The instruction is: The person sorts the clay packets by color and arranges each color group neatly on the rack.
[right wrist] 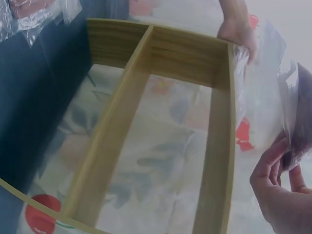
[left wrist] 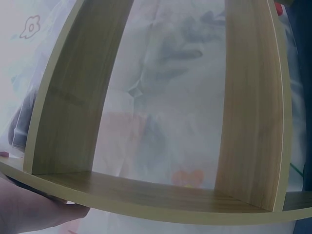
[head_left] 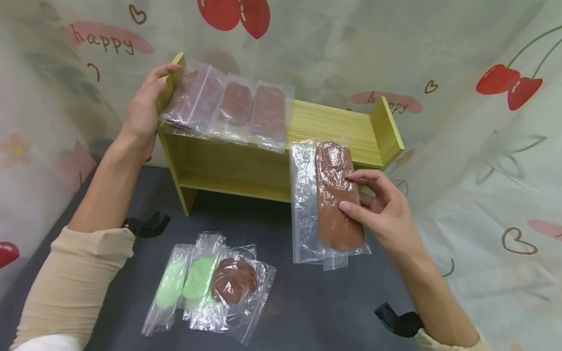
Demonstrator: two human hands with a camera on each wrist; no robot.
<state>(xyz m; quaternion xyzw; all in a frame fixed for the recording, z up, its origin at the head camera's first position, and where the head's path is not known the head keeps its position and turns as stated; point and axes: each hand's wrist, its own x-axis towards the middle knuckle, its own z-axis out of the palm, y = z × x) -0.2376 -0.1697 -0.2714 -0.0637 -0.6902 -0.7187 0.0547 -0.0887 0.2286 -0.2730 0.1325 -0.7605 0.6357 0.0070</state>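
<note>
My left hand (head_left: 142,109) grips the left side panel of a small wooden shelf (head_left: 333,122), fingers over its outer edge. In the left wrist view part of that hand (left wrist: 41,207) shows outside the panel. My right hand (head_left: 388,212) pinches the right edge of a clear zip bag (head_left: 304,209) with a long, rounded brown slab (head_left: 338,219) in it. This bag hangs in front of the shelf's top board. Several bags of reddish-brown slabs (head_left: 269,109) lie side by side on the left of the top board.
On the dark tabletop (head_left: 333,302) before the shelf lie overlapping clear bags with green pieces (head_left: 199,278) and a round brown piece (head_left: 234,280). A right end panel (head_left: 387,131) rises from the shelf top. Printed curtain cloth (head_left: 307,44) hangs behind and beside it.
</note>
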